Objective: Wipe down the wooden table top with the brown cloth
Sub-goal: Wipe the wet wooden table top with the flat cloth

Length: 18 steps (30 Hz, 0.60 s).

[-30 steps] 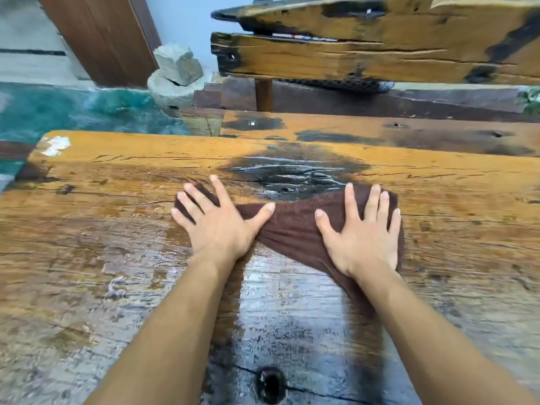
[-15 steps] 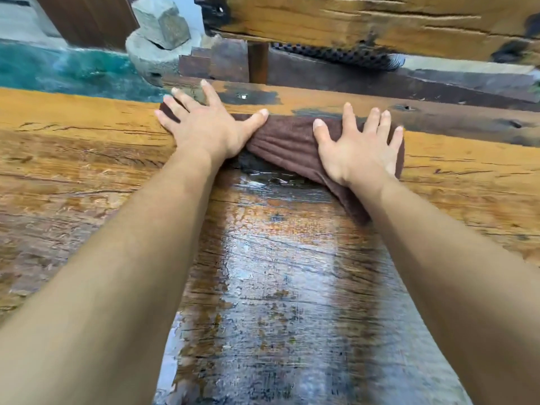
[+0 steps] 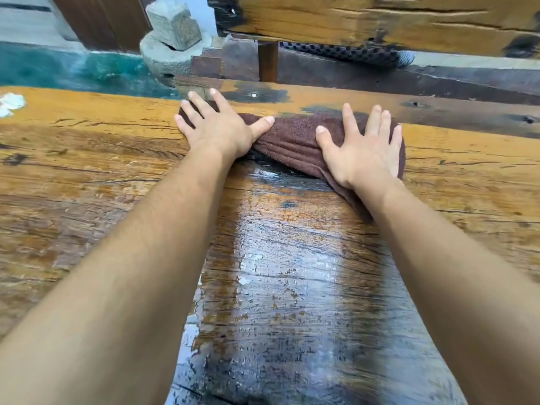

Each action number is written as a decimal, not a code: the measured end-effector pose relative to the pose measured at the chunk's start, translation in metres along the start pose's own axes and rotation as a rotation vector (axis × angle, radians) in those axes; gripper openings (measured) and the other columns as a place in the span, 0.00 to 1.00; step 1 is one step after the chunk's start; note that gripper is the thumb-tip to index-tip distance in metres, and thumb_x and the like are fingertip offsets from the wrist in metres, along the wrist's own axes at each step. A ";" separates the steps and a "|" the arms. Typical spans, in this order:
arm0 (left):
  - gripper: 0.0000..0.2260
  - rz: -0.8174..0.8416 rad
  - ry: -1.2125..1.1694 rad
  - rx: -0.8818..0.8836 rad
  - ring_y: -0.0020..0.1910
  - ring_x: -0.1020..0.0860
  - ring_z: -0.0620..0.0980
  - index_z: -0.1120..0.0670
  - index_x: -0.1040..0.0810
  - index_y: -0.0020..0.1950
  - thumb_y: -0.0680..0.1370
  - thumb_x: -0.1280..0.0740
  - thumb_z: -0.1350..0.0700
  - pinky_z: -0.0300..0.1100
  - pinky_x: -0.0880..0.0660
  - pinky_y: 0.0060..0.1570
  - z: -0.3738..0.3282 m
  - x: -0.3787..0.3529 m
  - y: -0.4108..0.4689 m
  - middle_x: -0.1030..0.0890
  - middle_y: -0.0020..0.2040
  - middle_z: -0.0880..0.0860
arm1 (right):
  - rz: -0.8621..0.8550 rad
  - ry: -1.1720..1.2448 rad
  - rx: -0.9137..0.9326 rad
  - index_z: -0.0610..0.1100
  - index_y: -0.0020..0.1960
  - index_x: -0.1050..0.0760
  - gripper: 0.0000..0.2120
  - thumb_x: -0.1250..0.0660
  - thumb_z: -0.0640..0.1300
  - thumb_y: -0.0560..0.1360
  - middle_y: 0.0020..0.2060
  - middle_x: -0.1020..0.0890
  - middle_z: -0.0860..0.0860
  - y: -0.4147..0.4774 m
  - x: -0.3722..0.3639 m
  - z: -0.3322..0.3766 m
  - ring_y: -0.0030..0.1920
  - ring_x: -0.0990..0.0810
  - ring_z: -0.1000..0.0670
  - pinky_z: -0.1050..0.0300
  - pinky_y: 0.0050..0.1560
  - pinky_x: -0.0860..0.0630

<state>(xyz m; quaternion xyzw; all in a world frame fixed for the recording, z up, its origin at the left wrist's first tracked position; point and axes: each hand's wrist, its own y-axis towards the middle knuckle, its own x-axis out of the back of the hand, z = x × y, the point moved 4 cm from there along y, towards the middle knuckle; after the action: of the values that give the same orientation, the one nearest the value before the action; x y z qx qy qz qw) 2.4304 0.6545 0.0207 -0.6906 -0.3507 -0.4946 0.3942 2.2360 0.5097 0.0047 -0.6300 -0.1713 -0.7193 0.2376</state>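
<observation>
The brown cloth (image 3: 295,138) lies bunched on the wooden table top (image 3: 87,171), close to its far edge. My left hand (image 3: 217,128) presses flat on the cloth's left end with the fingers spread; the fingertips reach the far edge. On the cloth's right end my right hand (image 3: 362,150) presses flat too, fingers apart. A tail of cloth trails back under my right wrist. Between my forearms a wet, shiny streak (image 3: 292,273) runs from the cloth toward me.
Beyond the far edge are a darker wooden plank (image 3: 467,115), a heavy wooden beam (image 3: 380,21) above it, a stone block on a round stone base (image 3: 172,33) and a green floor (image 3: 73,68). A white patch (image 3: 10,103) marks the table's far left.
Over the last second both hands pushed the cloth away from me, from the middle of the table to its far edge. The wet streak behind it grew longer. In the last half second they hardly moved.
</observation>
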 end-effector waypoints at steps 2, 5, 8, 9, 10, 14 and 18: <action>0.61 0.013 -0.001 0.021 0.83 0.61 0.64 0.59 0.60 0.85 0.69 0.46 0.16 0.63 0.61 0.80 0.009 -0.001 -0.012 0.60 0.84 0.64 | 0.010 -0.007 0.017 0.57 0.85 0.57 0.39 0.57 0.73 0.80 0.84 0.59 0.38 -0.016 -0.002 0.002 0.84 0.63 0.40 0.40 0.82 0.64; 0.62 0.042 -0.014 0.016 0.83 0.61 0.64 0.61 0.61 0.84 0.70 0.44 0.18 0.63 0.61 0.80 0.019 -0.003 -0.031 0.61 0.84 0.64 | 0.025 -0.025 0.028 0.56 0.85 0.58 0.38 0.55 0.71 0.81 0.84 0.61 0.38 -0.042 -0.005 0.003 0.84 0.63 0.40 0.40 0.82 0.64; 0.61 0.079 -0.017 0.010 0.83 0.61 0.63 0.61 0.61 0.84 0.71 0.45 0.18 0.63 0.61 0.80 0.029 -0.004 -0.051 0.62 0.84 0.64 | 0.039 -0.006 0.037 0.55 0.86 0.58 0.36 0.57 0.69 0.82 0.84 0.61 0.38 -0.071 -0.007 0.007 0.84 0.64 0.41 0.40 0.82 0.64; 0.60 0.088 -0.014 0.005 0.83 0.61 0.63 0.61 0.61 0.84 0.71 0.45 0.18 0.63 0.61 0.80 0.034 -0.006 -0.057 0.62 0.84 0.64 | 0.050 -0.002 0.050 0.56 0.86 0.58 0.36 0.57 0.68 0.82 0.84 0.61 0.38 -0.081 -0.009 0.009 0.84 0.64 0.41 0.40 0.82 0.64; 0.61 0.095 -0.009 0.001 0.83 0.61 0.63 0.61 0.61 0.84 0.70 0.45 0.18 0.63 0.61 0.80 0.041 -0.007 -0.064 0.62 0.84 0.64 | 0.057 -0.002 0.061 0.56 0.85 0.57 0.35 0.58 0.68 0.83 0.84 0.61 0.38 -0.092 -0.010 0.011 0.84 0.64 0.41 0.40 0.82 0.64; 0.61 0.131 0.006 -0.038 0.83 0.62 0.64 0.60 0.62 0.84 0.69 0.46 0.17 0.63 0.61 0.80 0.076 -0.008 -0.100 0.63 0.84 0.64 | 0.066 -0.003 0.089 0.56 0.85 0.58 0.36 0.61 0.69 0.81 0.84 0.61 0.38 -0.140 -0.013 0.019 0.84 0.63 0.41 0.40 0.82 0.64; 0.63 0.146 0.012 -0.039 0.83 0.62 0.64 0.60 0.62 0.84 0.67 0.47 0.16 0.63 0.60 0.80 0.121 -0.009 -0.144 0.63 0.84 0.65 | 0.090 -0.008 0.095 0.56 0.85 0.59 0.38 0.63 0.69 0.79 0.84 0.61 0.38 -0.191 -0.019 0.032 0.84 0.63 0.40 0.40 0.82 0.64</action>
<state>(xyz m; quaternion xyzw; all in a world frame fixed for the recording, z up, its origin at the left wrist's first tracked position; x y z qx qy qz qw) 2.3509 0.8251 0.0161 -0.7191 -0.2874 -0.4752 0.4178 2.1579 0.6875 0.0002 -0.6279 -0.1776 -0.6965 0.2984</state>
